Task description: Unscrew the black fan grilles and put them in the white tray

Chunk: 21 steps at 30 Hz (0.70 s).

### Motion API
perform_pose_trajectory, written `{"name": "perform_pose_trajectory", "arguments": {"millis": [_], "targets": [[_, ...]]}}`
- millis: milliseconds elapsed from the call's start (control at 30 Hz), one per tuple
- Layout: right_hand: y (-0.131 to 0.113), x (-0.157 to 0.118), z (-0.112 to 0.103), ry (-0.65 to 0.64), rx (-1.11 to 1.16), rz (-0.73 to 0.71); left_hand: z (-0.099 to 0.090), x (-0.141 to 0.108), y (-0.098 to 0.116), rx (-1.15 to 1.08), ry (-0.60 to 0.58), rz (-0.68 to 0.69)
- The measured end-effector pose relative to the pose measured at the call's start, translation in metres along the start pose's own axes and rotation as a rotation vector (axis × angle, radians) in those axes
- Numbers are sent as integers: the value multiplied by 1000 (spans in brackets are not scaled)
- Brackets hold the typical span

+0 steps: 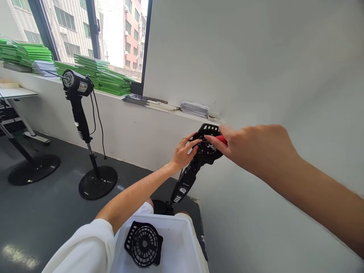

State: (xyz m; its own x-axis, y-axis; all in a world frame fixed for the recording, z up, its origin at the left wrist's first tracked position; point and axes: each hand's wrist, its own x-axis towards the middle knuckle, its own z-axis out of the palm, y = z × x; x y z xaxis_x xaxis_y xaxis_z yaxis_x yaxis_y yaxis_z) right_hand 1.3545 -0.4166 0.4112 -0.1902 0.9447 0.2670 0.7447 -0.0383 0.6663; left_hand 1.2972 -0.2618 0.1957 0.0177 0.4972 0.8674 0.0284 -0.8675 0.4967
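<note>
In front of me stands a black pedestal fan body, its round slotted motor housing [209,148] tilted up on a black control column [184,184] with a silver knob. My right hand [227,140] is closed around a red-handled screwdriver [222,139], whose shaft points left over the housing. At the left side of the housing is my left hand [184,152], fingers spread and fingertips resting on its edge near the shaft tip. Where the tip touches is hard to make out. Below, a loose black slotted motor cover [144,244] lies in a white plastic tub [182,242].
To the left stands another fan body [81,102] with a bare shaft and hanging cord. A further round base [34,169] is beyond it. Stacks of green sheets [105,77] and white papers [195,109] line the window ledge. A wall [256,76] rises close on the right.
</note>
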Motion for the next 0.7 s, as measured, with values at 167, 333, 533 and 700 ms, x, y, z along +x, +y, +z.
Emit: {"name": "perform_pose_trajectory", "arguments": {"millis": [167, 333, 533, 700], "targets": [[2, 0, 2, -38, 110, -113, -1, -3, -3, 11, 4, 68], [4, -1, 2, 39, -20, 18, 3, -7, -10, 56, 40, 159], [9, 0, 13, 10, 200, -161, 9, -10, -13, 84, 109, 175], [-4, -6, 8, 102, -35, -48, 12, -11, -12, 83, 122, 211]]}}
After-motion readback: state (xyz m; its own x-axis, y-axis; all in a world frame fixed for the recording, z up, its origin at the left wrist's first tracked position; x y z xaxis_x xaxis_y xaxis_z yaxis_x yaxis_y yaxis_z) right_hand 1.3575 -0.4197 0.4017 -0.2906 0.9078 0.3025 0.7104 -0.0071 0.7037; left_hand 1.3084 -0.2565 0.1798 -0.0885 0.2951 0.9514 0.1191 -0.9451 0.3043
